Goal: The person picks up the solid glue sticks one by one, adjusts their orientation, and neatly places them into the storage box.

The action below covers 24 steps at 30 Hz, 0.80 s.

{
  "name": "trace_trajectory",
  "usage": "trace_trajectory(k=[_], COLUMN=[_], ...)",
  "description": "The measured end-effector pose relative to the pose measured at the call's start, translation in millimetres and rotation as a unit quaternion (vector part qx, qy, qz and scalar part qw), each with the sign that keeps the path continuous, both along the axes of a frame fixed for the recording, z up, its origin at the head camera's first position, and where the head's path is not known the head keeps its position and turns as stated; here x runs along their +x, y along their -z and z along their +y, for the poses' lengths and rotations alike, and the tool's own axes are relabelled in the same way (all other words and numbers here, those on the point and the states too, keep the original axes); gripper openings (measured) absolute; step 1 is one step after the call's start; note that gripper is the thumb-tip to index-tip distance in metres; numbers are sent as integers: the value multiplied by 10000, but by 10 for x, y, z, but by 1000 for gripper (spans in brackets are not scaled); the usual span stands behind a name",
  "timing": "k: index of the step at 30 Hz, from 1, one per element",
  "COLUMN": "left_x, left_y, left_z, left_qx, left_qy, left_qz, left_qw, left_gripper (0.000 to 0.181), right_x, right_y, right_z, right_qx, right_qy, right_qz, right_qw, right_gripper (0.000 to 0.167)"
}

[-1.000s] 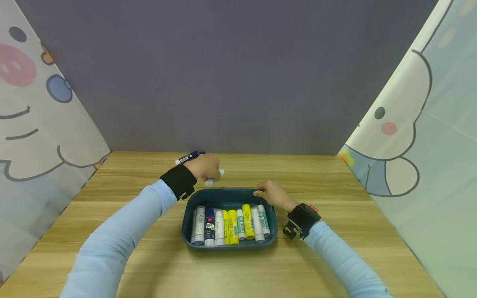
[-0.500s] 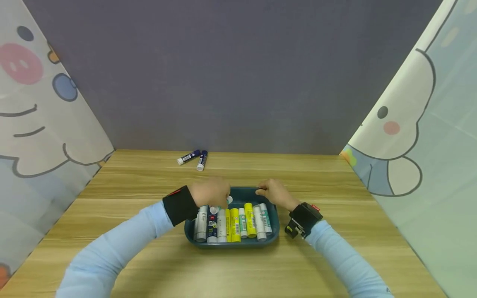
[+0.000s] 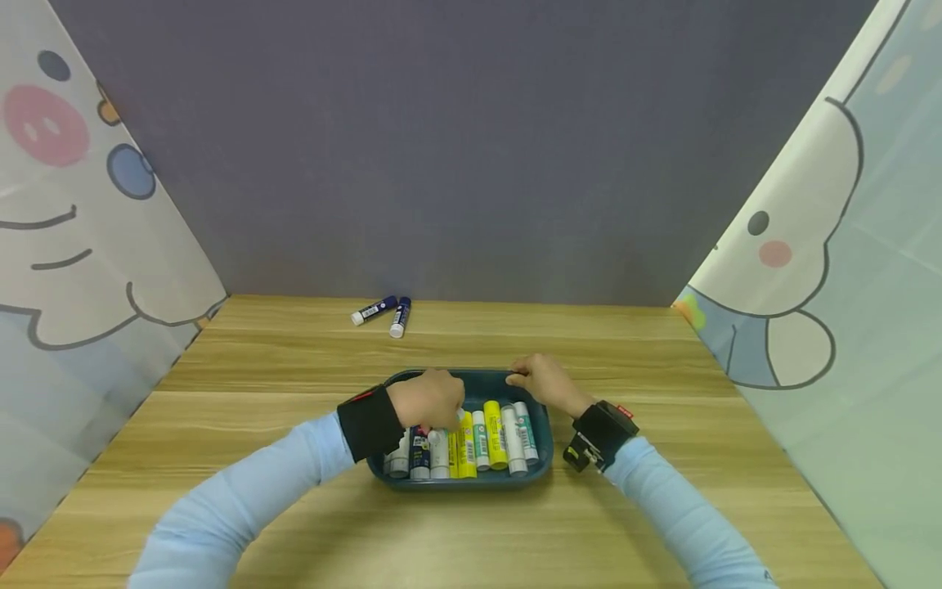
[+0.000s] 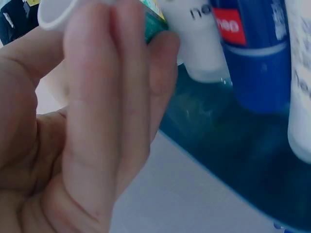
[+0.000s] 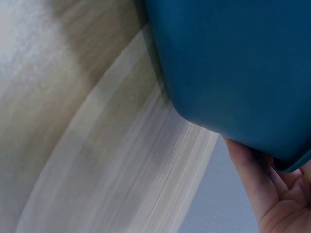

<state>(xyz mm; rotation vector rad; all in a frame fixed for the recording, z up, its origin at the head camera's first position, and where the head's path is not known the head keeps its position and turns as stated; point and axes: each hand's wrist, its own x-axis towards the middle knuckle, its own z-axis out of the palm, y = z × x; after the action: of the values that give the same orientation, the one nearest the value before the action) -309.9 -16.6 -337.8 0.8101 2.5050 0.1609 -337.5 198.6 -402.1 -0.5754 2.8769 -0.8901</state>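
Note:
My left hand (image 3: 430,398) is over the left half of a dark teal plastic bin (image 3: 540,470). It pinches a white glue stick (image 4: 56,12) with a green label, mostly hidden by the fingers in the left wrist view. Beneath, a row of glue sticks lies side by side in the bin: a blue one (image 3: 419,454), yellow ones (image 3: 495,435), white ones and green-labelled ones. With fingers over the rim, my right hand (image 3: 546,384) grips the bin's back right corner; the right wrist view shows that hand (image 5: 272,194) at the bin's edge.
Two dark blue glue sticks with white ends, one slanted (image 3: 374,311) and one nearly upright in view (image 3: 400,317), lie on the wooden table (image 3: 294,360) behind the bin. A grey panel (image 3: 471,164) stands at the back, with cartoon-printed sheets on both sides.
My left hand has come from behind the bin, toward me and slightly right, carrying the green-labelled glue stick into the space over the row. The right hand stays on the rim.

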Motion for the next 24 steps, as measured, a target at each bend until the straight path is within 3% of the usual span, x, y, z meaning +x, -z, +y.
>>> trace_trajectory(k=[3,10,24], left_x=[8,29,12], left_y=[27,47,29], left_z=[22,26,-66], left_qx=[5,28,311], left_qy=[-160,-240,-187], left_qz=[-92,-211,-273], left_qw=[9998,9995,9990], left_gripper=[10,9,31], right_x=[-3,-20,-7], right_y=[-4,-1,2], right_z=[0,4,21], right_qx=[-11,-45,-21], right_qy=[3,-28,-52], right_qz=[-7,-30,-69], right_qw=[10000,10000,10000], right_gripper=[16,14,13])
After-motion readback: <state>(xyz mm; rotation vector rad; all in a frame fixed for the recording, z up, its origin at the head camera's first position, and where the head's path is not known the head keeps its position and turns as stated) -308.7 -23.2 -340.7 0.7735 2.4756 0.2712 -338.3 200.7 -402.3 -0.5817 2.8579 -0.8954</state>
